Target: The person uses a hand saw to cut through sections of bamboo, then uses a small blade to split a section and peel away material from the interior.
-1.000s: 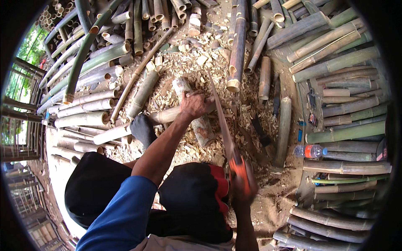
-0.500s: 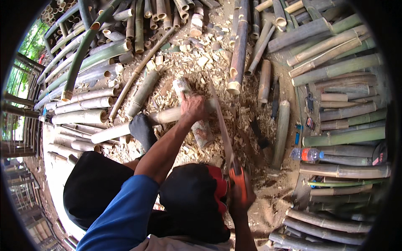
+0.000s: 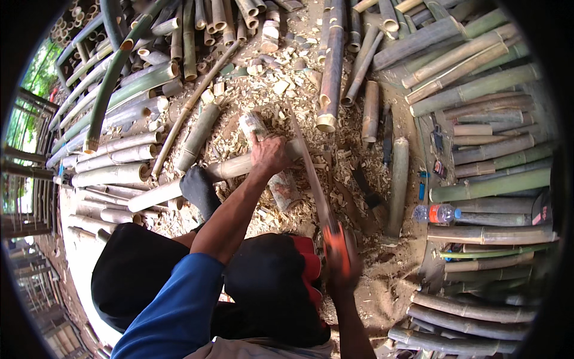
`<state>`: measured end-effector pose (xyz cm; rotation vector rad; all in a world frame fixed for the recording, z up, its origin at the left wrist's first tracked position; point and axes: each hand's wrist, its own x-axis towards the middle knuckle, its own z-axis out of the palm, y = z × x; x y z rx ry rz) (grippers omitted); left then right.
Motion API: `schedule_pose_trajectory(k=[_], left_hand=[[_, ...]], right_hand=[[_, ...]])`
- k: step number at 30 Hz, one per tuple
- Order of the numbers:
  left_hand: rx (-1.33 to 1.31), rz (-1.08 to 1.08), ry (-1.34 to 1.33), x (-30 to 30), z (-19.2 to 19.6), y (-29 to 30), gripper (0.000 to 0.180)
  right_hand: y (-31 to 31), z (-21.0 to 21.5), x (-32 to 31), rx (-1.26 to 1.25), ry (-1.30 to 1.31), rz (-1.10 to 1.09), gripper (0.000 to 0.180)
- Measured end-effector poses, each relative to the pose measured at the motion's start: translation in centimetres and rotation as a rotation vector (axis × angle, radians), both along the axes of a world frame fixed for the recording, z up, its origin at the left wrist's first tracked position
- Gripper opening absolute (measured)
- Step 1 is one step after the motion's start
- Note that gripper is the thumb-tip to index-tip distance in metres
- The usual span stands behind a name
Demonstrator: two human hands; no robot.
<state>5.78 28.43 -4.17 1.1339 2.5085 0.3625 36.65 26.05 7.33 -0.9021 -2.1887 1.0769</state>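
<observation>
A pale bamboo pole (image 3: 230, 168) lies crosswise over a short, rough log (image 3: 283, 192) on the ground. My left hand (image 3: 272, 154) is closed over the pole near its right end, pressing it where it crosses the log. In my right hand (image 3: 345, 266) is the orange handle of a handsaw; the long blade (image 3: 315, 182) slants up and away, against the pole's right end just beyond my left hand. Farther left, my foot in a dark sock (image 3: 201, 190) rests against the pole. How deep the blade sits in the bamboo cannot be made out.
Wood chips (image 3: 281, 87) cover the ground. Bamboo lengths are stacked at left (image 3: 113, 149) and right (image 3: 490, 185). A dark-bladed tool (image 3: 368, 190) and a loose bamboo piece (image 3: 399, 188) lie right of the saw, near a plastic bottle (image 3: 436, 213).
The saw and my right hand have moved a little forward, away from me. My left hand stays on the bamboo pole. The whole view has shifted slightly.
</observation>
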Motion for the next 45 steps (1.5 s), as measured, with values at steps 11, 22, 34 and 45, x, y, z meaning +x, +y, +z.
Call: schedule_pose_trajectory(k=[11, 22, 34, 45], left_hand=[[-0.099, 0.039, -0.079, -1.2, 0.4, -0.3, 0.065], [0.006, 0.039, -0.104, -0.3, 1.0, 0.4, 0.039], [0.105, -0.009, 0.030, 0.7, -0.8, -0.4, 0.041], [0.650, 0.328, -0.405, -2.2, -0.2, -1.4, 0.085]], right_hand=[[-3.9, 4.0, 4.5, -0.272, 0.138, -0.099, 0.040], [2.1, 0.2, -1.6, -0.008, -0.048, 0.060, 0.032], [5.3, 0.1, -8.4, -0.053, 0.041, 0.058, 0.037], [-2.7, -3.3, 10.7, 0.141, -0.107, -0.161, 0.060]])
